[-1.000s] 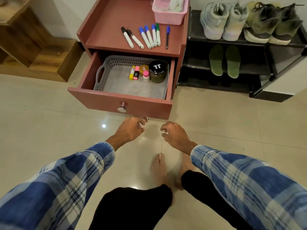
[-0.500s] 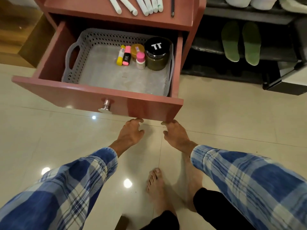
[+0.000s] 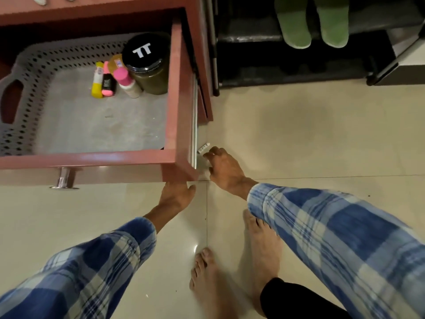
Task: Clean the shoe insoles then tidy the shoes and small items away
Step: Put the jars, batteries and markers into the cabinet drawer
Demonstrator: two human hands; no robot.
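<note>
Two sets of fingers, low at the drawer (image 3: pixel 180 93) corner. Right hand (image 3: pixel 224 169): fingers (image 3: pixel 210 155) half-curled, holding nothing, tips just beside a small white strip (image 3: pixel 203 148) on the floor (image 3: pixel 299 146). Left hand (image 3: pixel 176 194): fingers hidden under the drawer front, cannot tell. Step, I judge: gathering strays. Next: pinch strip, lift it to the tray (image 3: pixel 34 65). Insoles (image 3: pixel 294 26) lie on the rack (image 3: pixel 253 39), well apart.

Glossy floor tiles (image 3: pixel 299 139) (perforated plastic basket (image 3: pixel 34 72))
</note>
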